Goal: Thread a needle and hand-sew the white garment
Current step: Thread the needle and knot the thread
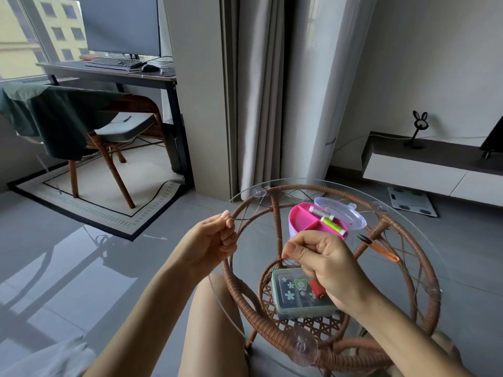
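White garment (54, 357) lies beside the lap, untouched; right hand (324, 265) grips red spool (317, 291); left hand (215, 238) pinches closed, I judge on thread, hands apart to measure length.

Pink tray (304, 219); red spool (317, 291); green tin (294, 297), white flower pattern; orange snips (381, 248); brown wicker table (275, 338).

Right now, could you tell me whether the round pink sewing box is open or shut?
Open: the round pink sewing box has its clear plastic lid tilted back, baring a yellow-green thread spool inside.
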Available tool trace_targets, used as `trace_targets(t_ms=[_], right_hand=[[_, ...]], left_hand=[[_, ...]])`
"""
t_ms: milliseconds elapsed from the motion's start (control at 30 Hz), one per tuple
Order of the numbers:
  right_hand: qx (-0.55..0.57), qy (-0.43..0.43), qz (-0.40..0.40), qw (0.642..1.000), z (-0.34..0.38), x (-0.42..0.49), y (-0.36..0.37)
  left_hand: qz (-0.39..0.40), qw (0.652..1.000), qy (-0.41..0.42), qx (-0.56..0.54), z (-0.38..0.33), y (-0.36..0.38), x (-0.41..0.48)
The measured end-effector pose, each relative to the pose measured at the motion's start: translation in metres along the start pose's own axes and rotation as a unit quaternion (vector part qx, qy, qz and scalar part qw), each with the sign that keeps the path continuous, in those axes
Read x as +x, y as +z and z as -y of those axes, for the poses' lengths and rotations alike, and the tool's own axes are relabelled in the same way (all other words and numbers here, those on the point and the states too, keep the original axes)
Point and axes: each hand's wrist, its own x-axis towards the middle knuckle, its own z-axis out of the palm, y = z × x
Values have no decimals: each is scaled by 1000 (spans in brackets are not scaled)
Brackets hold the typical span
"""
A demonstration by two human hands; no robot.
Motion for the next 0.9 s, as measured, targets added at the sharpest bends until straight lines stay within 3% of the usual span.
trace_targets(t_ms=[67, 133, 267, 367, 467, 633, 900], right_hand=[[-17, 5, -3, 1000, 1, -2, -4], [-23, 12, -1, 1000, 1, -4, -9], [-20, 36, 18, 999, 3, -6, -15], [-11, 68, 30, 997, 6, -5, -19], [-6, 96, 51, 994, 9, -3, -23], [-62, 120, 70, 988, 14, -2, -32], [-111, 207, 95, 967, 20, 4, -51]], left_hand=[[-67, 996, -15, 49, 9, -8, 2], [-138, 976, -1, 170, 15, -16, 4], [-209, 891, 109, 388, 26, -7, 2], [-42, 916, 139, 374, 33, 20, -6], [128, 938, 79, 311, 45, 46, -13], [152, 942, 40, 297, 59, 61, -8], [224, 912, 16, 343, 52, 61, 6]])
